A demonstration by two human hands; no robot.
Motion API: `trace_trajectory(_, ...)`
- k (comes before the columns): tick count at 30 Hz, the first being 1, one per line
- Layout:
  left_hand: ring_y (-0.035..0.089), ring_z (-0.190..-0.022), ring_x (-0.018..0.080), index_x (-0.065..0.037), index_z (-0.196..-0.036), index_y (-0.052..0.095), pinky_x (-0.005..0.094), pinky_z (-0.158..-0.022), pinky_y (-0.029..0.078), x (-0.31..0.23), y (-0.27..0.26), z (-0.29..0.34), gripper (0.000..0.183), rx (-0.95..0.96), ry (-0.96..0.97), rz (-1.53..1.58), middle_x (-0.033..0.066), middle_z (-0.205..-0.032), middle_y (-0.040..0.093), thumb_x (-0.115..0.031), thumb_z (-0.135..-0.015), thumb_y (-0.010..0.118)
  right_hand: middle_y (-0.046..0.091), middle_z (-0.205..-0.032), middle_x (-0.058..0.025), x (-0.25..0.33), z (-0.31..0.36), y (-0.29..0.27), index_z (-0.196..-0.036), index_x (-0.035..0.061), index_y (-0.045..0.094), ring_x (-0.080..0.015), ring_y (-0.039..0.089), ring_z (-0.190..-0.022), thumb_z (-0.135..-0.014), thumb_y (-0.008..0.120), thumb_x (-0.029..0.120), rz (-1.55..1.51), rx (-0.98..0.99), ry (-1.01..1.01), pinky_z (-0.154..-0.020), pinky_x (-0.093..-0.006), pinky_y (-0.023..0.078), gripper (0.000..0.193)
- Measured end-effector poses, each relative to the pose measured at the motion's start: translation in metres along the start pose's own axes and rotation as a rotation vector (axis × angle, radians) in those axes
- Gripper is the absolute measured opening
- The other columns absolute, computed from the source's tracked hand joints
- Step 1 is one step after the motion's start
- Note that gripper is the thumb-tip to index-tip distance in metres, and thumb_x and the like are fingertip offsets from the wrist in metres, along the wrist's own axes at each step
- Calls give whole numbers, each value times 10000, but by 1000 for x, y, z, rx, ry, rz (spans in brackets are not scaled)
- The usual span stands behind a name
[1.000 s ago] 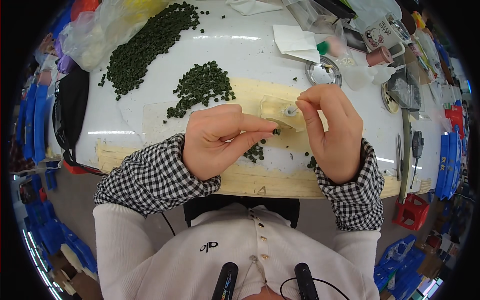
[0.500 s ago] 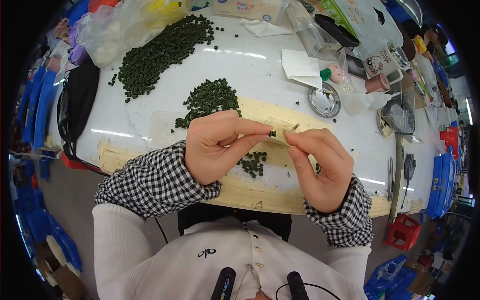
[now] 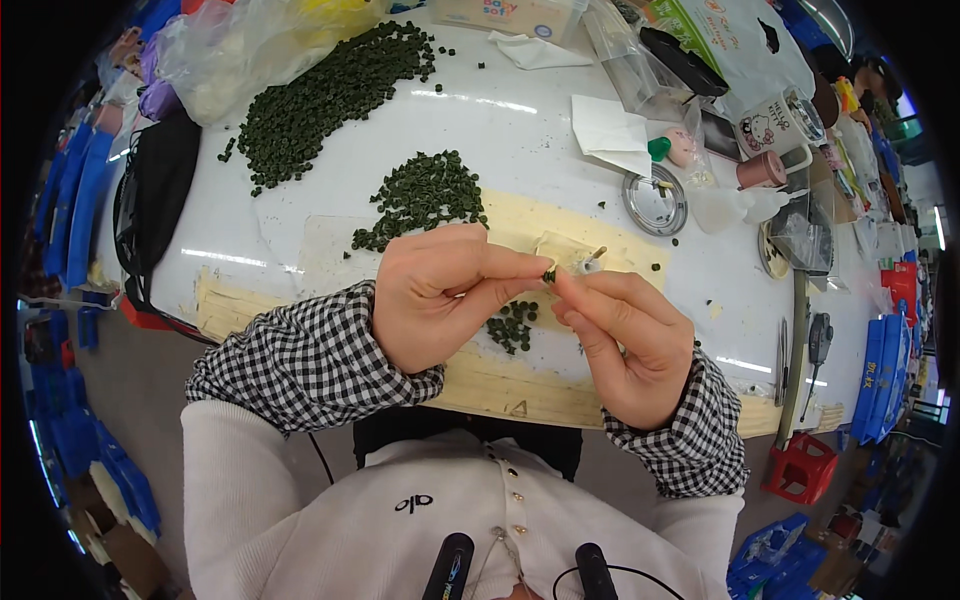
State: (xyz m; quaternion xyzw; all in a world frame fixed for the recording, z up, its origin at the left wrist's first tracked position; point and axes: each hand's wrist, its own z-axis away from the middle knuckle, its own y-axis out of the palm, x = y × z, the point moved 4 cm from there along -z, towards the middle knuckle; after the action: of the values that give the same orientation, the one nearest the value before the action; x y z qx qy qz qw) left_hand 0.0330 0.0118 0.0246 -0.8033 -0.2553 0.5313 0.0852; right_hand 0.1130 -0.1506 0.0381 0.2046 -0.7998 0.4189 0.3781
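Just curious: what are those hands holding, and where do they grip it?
A tiny dark green bead, pinched between the fingertips of the left hand and right hand. Which part of it cannot be told.

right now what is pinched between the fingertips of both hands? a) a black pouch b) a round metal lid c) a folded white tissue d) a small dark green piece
d: the left hand and right hand meet at a small dark green piece, held above the little pile of green pieces on the white table.
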Motion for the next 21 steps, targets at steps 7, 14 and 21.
trace_trajectory(7,553,-593,131,-34,-969,695,248,-535,425,2,0,1,177,15,-53,85,60,-689,626,5,-798,674,632,-1007,-141,1,0,1,-1162,-10,617,-218,653,-824,-805,632,-85,109,-14,-125,-702,-258,531,365)
trace_trajectory(14,378,-503,52,-29,-993,695,219,-469,279,-1,-4,-3,199,9,52,81,-19,-594,460,26,-802,684,634,-1004,-143,1,0,0,-1159,-11,619,-205,653,-824,-816,628,-83,49,-30,-113,-696,-246,528,351)
trace_trajectory(21,393,-499,63,-33,-989,700,222,-457,285,-3,-4,-3,208,-3,81,55,-2,-603,488,23,-789,694,636,-993,-144,-3,0,0,-1171,-13,613,-184,640,-828,-848,604,-65,-120,-15,-2,-704,-244,515,327)
